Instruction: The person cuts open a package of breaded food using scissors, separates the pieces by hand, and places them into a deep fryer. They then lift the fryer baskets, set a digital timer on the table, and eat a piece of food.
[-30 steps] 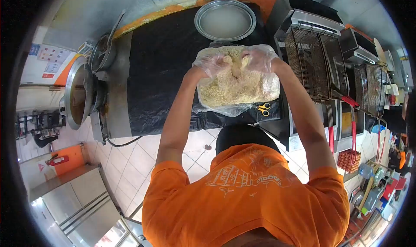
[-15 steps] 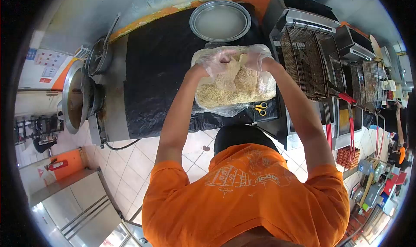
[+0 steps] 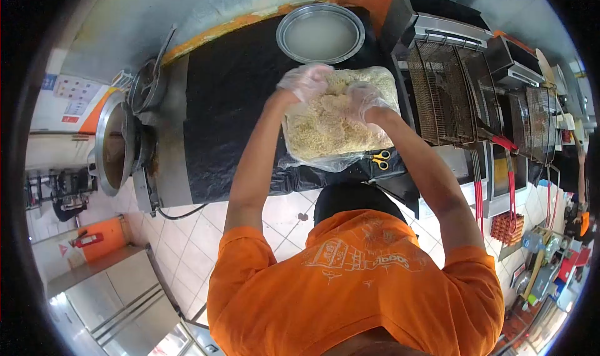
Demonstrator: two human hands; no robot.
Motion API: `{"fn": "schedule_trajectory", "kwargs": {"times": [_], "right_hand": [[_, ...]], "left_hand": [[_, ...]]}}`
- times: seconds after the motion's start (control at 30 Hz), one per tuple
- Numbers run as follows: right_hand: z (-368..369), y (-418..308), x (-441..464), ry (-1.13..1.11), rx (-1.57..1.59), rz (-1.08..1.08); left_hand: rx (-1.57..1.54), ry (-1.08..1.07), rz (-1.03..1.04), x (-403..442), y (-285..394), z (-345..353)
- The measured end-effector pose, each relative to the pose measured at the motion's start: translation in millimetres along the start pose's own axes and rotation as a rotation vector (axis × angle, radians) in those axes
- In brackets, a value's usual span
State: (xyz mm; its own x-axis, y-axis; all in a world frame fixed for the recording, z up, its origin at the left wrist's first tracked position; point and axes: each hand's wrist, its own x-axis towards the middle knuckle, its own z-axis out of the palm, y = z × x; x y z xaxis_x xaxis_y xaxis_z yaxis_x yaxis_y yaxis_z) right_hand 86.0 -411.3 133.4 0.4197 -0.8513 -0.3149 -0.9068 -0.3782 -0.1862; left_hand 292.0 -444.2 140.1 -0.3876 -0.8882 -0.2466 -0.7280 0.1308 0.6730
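A plastic-lined tray of pale crumbs [image 3: 319, 140] lies before me on the black-covered table. My left hand [image 3: 306, 82], in a clear glove, is over its far left part, with the fingers stretched out and nothing visible in them. Toward the right side my right hand [image 3: 364, 100], gloved too, is low over the crumbs; its fingers are blurred, and whether they hold anything is unclear. A crumb-coated piece [image 3: 334, 109] seems to lie between the hands, hard to tell from the loose crumbs.
Behind the tray stands a round metal pan [image 3: 320, 34] of cloudy liquid. Yellow-handled scissors [image 3: 380, 160] lie by the tray's near right corner. Wire fryer baskets [image 3: 437, 93] are on the right. A large pot [image 3: 115, 143] stands left of the black table cover [image 3: 228, 118].
The hands have moved apart. The coated piece held up between them is no longer raised; my left hand has shifted slightly left, and the right has come down nearer the crumbs.
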Motion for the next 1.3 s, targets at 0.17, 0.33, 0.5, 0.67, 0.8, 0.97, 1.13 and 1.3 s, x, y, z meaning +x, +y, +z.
{"fn": "schedule_trajectory", "kwargs": {"times": [0.17,0.33,0.5,0.67,0.8,0.97,1.13,1.3], "right_hand": [[5,2,-11,-0.025,0.028,-0.004],[5,-3,-25,0.040,0.145,0.032],[40,13,-28,0.317,0.106,-0.108],[65,21,-15,0.319,0.122,-0.084],[46,9,-29,0.278,0.189,-0.005],[98,32,-9,0.305,0.522,-0.056],[81,24,-23,0.253,0.068,-0.068],[71,16,-28,0.147,0.108,0.041]], "left_hand": [[0.085,0.187,0.049,38,-85,-14],[0.319,0.087,0.073,40,-71,-1],[0.508,-0.115,0.067,49,-59,-10],[0.440,-0.214,0.018,60,-70,-11],[0.605,-0.287,0.026,62,-50,-21],[0.612,-0.170,0.080,49,-40,-21],[0.487,-0.312,-0.025,46,-8,-38],[0.357,-0.256,0.142,60,6,-26]]}}
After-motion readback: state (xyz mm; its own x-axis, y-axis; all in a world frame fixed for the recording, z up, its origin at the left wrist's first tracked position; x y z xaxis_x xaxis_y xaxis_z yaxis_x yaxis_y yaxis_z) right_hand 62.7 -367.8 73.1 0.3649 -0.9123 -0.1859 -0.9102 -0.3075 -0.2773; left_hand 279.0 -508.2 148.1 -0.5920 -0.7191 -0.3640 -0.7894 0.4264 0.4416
